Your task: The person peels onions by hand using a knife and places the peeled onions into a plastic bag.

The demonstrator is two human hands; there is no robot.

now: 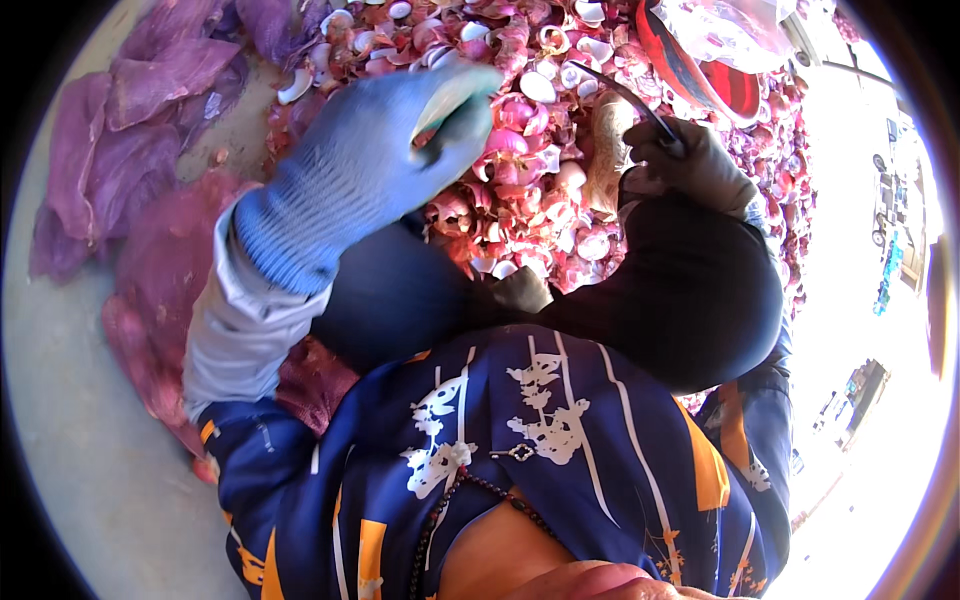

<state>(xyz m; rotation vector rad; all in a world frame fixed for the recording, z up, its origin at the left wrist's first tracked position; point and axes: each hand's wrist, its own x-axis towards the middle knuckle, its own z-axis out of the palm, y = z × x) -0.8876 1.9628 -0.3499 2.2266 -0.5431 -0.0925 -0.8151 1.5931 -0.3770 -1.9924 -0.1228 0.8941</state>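
My left hand (390, 142), in a blue knit glove with a greenish coating, is blurred over the left side of a heap of red onions and peelings (517, 161). Its fingers curl towards the thumb, and whether anything sits inside them is hidden. At the right, my right hand (694, 161) wears a dark glove and grips a slim curved knife (626, 94) by its handle. The blade points up and left over the heap. Cut onion ends, such as a pale slice (537, 87), lie scattered among the skins between my hands.
Purple mesh sacks (142, 150) lie crumpled on the pale floor (82, 390) at the left, with a pinkish mesh sack (176, 247) beside my left arm. A red and black container (701, 79) with clear plastic (727, 34) stands at the upper right. My bent legs (690, 292) border the heap.
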